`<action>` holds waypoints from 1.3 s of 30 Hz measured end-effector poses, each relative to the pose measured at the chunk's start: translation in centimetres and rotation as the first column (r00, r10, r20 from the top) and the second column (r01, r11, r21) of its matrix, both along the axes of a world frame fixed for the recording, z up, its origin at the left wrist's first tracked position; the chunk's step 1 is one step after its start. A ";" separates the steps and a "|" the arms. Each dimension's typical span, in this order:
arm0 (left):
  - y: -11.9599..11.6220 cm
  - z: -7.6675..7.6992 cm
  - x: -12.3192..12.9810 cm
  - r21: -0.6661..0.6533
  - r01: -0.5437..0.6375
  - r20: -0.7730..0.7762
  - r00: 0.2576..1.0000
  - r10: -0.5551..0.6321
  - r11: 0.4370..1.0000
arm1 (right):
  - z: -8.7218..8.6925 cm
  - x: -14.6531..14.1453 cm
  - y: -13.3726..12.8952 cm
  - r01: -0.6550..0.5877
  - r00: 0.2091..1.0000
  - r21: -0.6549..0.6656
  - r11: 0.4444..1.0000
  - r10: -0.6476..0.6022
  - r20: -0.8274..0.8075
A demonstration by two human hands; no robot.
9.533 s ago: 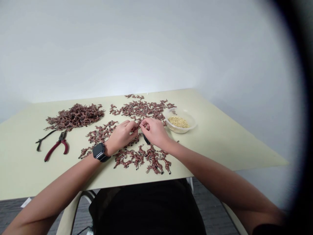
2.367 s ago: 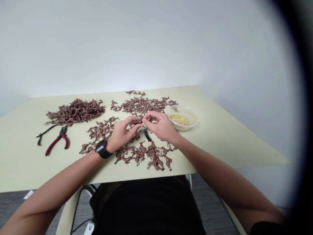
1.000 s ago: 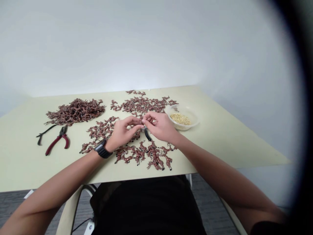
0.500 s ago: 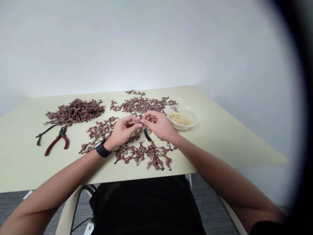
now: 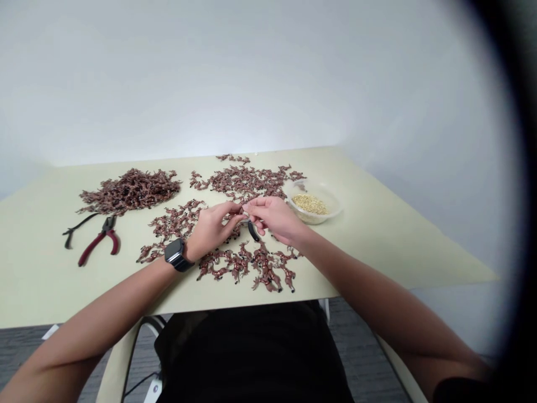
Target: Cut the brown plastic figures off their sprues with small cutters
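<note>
My left hand, with a black watch on its wrist, is closed in a pinch at the middle of the table. Its fingertips meet those of my right hand, which is pinched too. What lies between them is too small to make out. Just below the fingertips a black curved handle shows, the rest of that tool being hidden. Small brown animal figures lie around my hands: a spread group behind, one to the left and one in front.
A clear round bowl holding small golden pieces stands right of my right hand. At the left is a heaped pile of brown figures. Red-handled pliers and a black tool lie in front of it on the pale table.
My left wrist has turned so that the watch face shows. The fingers of my right hand have shifted slightly downward, and both hands remain together at the fingertips.
</note>
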State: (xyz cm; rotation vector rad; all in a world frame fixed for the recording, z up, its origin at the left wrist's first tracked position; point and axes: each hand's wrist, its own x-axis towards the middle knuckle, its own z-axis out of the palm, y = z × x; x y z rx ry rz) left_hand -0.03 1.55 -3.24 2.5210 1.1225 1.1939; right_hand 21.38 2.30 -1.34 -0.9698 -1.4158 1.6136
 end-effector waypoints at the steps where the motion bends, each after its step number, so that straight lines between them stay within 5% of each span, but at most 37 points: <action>1: 0.0 0.0 -0.1 0.040 -0.012 -0.026 1.000 0.013 0.999 | 0.0 0.1 0.1 -0.020 0.999 -0.055 0.998 0.018 -0.044; 6: 0.2 0.1 -0.1 -0.009 -0.016 0.042 0.999 0.016 1.000 | 0.0 0.5 0.6 -0.071 0.994 -0.105 0.992 0.062 -0.091; 14: -0.1 0.6 0.4 -0.288 0.130 0.313 0.949 -0.035 0.949 | 0.5 0.5 0.0 0.016 0.996 0.157 0.987 -0.030 0.088; 19: -0.1 0.7 0.5 -0.432 0.254 0.428 0.902 -0.050 0.865 | 0.7 0.5 -0.5 0.041 0.967 0.465 0.885 -0.152 0.206; 27: -0.1 0.7 0.6 -0.439 0.274 0.425 0.902 -0.071 0.856 | 0.8 0.9 -0.5 -0.092 0.926 0.711 0.697 -0.203 0.319; 30: -0.2 0.6 0.6 -0.324 0.175 0.339 0.939 -0.059 0.930 | 0.7 0.5 -0.7 -0.020 0.937 0.611 0.791 -0.198 0.287; 34: -0.3 0.4 0.3 -0.111 0.036 0.153 0.988 -0.019 0.993 | 0.1 0.0 -0.4 0.035 0.993 0.179 0.983 -0.055 0.107; 36: -0.2 0.3 0.2 -0.094 0.029 0.137 0.990 -0.016 0.995 | -0.2 0.0 0.0 0.005 1.000 0.033 0.999 -0.006 0.026; 39: -0.1 0.2 0.3 -0.176 0.064 0.215 0.976 -0.025 0.982 | -0.4 0.2 0.3 0.022 0.999 0.035 0.999 -0.023 0.025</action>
